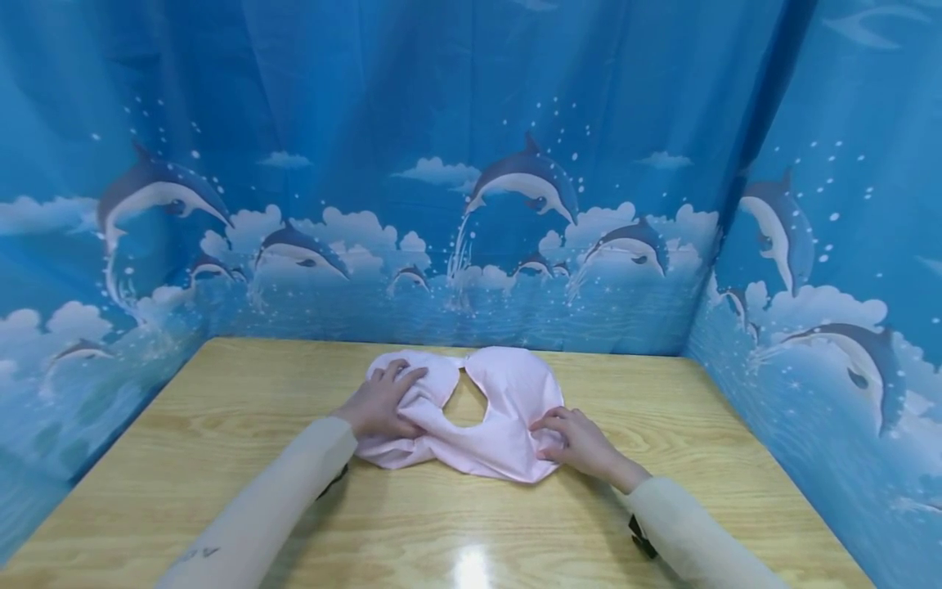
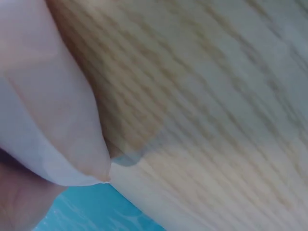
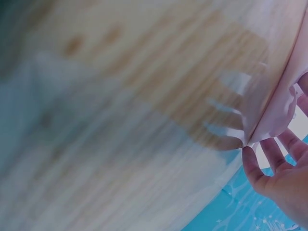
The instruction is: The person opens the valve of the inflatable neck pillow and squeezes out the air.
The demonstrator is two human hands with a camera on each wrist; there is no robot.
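Observation:
A pale pink cloth (image 1: 500, 393) with a round opening in its middle lies bunched on the wooden table (image 1: 221, 409). My left hand (image 1: 384, 401) lies over the cloth's left lobe and grips a fold of it. The left wrist view shows a raised pink cloth edge (image 2: 57, 120) over the table. My right hand (image 1: 570, 439) holds the cloth's lower right edge. In the right wrist view its fingers (image 3: 272, 154) meet the pink cloth edge (image 3: 279, 106), with what looks like the thumb above it. Both arms wear cream sleeves.
Blue curtains printed with dolphins (image 1: 526, 180) wall in the table at the back and on both sides. Bare wood spreads around the cloth, with a glare spot (image 1: 471, 564) near the front edge.

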